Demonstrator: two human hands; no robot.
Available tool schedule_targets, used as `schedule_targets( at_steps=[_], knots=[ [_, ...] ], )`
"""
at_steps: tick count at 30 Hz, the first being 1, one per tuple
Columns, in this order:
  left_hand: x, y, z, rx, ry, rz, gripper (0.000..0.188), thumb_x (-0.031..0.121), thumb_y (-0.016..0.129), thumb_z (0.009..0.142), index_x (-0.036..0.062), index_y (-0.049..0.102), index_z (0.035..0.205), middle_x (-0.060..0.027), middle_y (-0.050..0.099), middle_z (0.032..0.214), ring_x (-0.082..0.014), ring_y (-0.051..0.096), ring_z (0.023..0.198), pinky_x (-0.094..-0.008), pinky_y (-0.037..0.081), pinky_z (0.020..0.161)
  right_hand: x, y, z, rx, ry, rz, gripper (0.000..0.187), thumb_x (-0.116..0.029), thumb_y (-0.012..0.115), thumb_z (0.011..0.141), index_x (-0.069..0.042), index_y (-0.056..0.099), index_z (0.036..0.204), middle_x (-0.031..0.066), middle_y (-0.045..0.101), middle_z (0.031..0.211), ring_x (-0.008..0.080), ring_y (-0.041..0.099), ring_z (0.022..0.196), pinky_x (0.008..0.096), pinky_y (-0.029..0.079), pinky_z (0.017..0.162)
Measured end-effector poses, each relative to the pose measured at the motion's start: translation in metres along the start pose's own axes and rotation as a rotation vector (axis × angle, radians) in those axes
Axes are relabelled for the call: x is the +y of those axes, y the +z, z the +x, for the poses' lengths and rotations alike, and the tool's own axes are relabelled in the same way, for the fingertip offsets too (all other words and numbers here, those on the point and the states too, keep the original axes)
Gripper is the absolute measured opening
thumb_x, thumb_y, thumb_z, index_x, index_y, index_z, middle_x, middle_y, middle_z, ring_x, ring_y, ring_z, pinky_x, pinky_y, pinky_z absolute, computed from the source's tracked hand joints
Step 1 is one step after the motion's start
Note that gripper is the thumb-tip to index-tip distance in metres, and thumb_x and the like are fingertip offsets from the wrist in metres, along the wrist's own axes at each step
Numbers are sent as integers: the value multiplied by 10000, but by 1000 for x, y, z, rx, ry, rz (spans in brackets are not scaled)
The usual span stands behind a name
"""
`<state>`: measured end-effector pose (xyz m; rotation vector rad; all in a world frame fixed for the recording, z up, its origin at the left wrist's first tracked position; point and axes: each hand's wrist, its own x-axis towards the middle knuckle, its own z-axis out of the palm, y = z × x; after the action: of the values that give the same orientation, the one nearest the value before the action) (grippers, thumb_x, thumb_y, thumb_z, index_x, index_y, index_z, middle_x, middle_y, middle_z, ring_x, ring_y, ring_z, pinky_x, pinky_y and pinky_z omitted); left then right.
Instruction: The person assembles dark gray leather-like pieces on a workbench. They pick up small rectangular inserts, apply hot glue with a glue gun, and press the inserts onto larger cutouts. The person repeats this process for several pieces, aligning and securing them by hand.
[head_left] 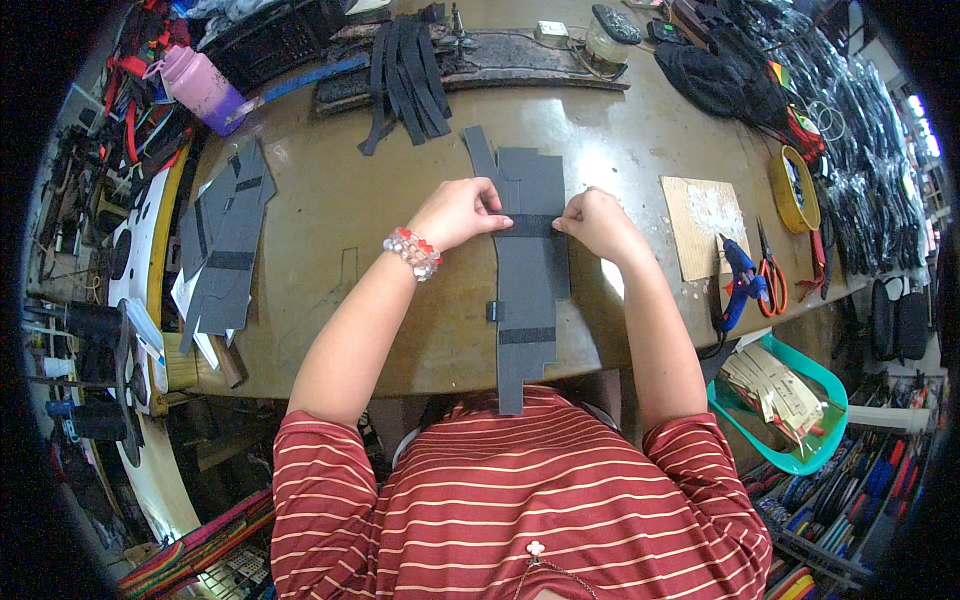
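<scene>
A dark grey cut-out panel (533,270) with stepped edges lies lengthwise on the table in front of me, its near end jutting over the table edge. Across its upper half runs a black strap (532,226). My left hand (462,212) pinches the strap's left end, finger and thumb closed at the panel's edge. On the opposite side, my right hand (600,222) pinches the right end the same way. A second black band (526,335) crosses the panel lower down, and a small black tab (493,311) sticks out at its left edge.
Similar grey panels (225,250) lie at the left, near a pink-purple bottle (200,88). Black strips (405,80) hang over a bar at the back. To the right are cardboard (700,225), a blue glue gun (740,282), orange-handled scissors (772,283) and a teal basket (825,385).
</scene>
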<state>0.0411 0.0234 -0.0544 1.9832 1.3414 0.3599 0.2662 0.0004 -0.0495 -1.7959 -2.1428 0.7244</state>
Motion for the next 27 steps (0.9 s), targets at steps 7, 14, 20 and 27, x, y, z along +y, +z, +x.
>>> schedule_targets(
  at_steps=[7, 14, 20, 27],
  knots=[
    [-3, 1, 0, 8, 29, 13, 315, 281, 774, 704, 51, 636, 870, -80, 647, 702, -190, 616, 652, -323, 479, 623, -1, 0, -1, 23, -15, -1, 225, -173, 747, 702, 34, 663, 683, 233, 630, 714, 349, 638, 704, 403, 504, 697],
    [0, 1, -1, 6, 1, 5, 312, 278, 776, 696, 58, 632, 863, -78, 650, 705, -196, 618, 653, -326, 479, 620, -1, 0, -1, 27, -27, -5, 225, -175, 745, 700, 32, 664, 670, 221, 635, 701, 346, 640, 680, 403, 508, 681],
    [-3, 1, 0, 1, -2, 20, 313, 281, 774, 697, 63, 629, 868, -83, 653, 725, -199, 625, 674, -329, 482, 632, -3, 0, -2, 23, 3, -28, 210, -166, 740, 698, 28, 664, 673, 219, 642, 726, 341, 639, 765, 392, 497, 767],
    [-3, 5, 1, 7, -11, 55, 339, 305, 770, 705, 66, 612, 888, -86, 660, 762, -234, 641, 732, -349, 493, 674, -33, 46, -28, 424, -420, -190, 131, -60, 531, 769, 1, 616, 849, 142, 542, 861, 306, 542, 882, 389, 460, 768]
  ],
)
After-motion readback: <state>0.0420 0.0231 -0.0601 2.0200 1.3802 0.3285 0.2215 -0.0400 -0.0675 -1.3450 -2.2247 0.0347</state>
